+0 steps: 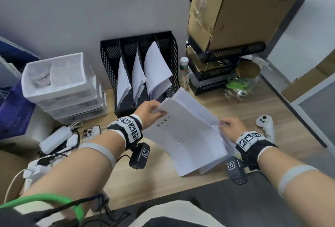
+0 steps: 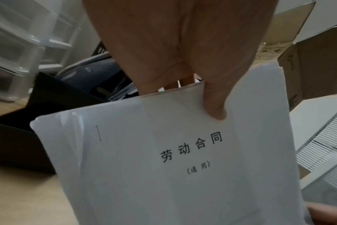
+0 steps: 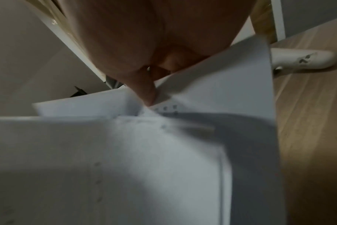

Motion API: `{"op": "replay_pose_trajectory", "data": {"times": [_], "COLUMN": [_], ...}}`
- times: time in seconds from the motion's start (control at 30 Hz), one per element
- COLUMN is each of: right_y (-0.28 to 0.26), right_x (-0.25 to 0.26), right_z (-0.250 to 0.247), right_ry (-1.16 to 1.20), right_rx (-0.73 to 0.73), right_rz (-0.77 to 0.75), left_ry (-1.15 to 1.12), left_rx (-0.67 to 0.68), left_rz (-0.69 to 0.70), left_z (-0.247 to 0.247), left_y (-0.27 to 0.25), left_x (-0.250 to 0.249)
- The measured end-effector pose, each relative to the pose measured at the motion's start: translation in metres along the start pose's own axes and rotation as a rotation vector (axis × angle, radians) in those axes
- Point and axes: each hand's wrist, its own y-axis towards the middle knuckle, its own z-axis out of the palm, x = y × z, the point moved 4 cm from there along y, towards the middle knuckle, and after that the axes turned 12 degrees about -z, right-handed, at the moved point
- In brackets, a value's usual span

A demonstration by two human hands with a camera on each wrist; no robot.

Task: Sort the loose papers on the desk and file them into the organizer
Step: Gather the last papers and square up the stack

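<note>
Currently a stapled white paper document [image 1: 188,134] titled in Chinese characters is held above the light wooden table [image 1: 159,177], pinched at its far edge by the left hand [image 1: 149,109]; the right hand [image 1: 231,125] pinches a sheet at the right edge. Sorting appears to be in hand. The black mesh organizer [image 1: 108,60], far left, holds papers in 3 slots; next, a slot must be chosen and the document slid in edgewise.

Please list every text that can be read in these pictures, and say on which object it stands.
"劳动合同" stands as the title on the stapled document in the left hand's grip.
"(通用)" stands below that title.
Smaller print on the sheets pinched by the right hand: too blurred.
Cardboard box and bottle labels: unreadable.
</note>
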Motion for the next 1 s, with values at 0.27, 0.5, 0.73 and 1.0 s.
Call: {"op": "replay_pose_trajectory", "data": {"times": [0.27,0.5,0.73,1.0], "right_y": [-0.021,-0.015,0.016,0.013], "right_x": [0.015,0.038,0.048,0.038], "right_z": [-0.008,-0.012,-0.008,-0.002], "right_ry": [0.219,0.488,0.258,0.549], "right_rx": [0.109,0.182,-0.086,-0.078], "right_rz": [-0.095,-0.068,-0.146,-0.12], "left_ry": [-0.088,0.048,0.198,-0.588], "left_rx": [-0.017,-0.206,-0.469,-0.237], "left_rz": [0.132,0.288,0.455,-0.149], "left_z": [0.016,0.014,0.007,0.006], "left_y": [0.0,0.0,-0.014,-0.024], "left_x": [-0.029,-0.07,-0.099,0.008]}}
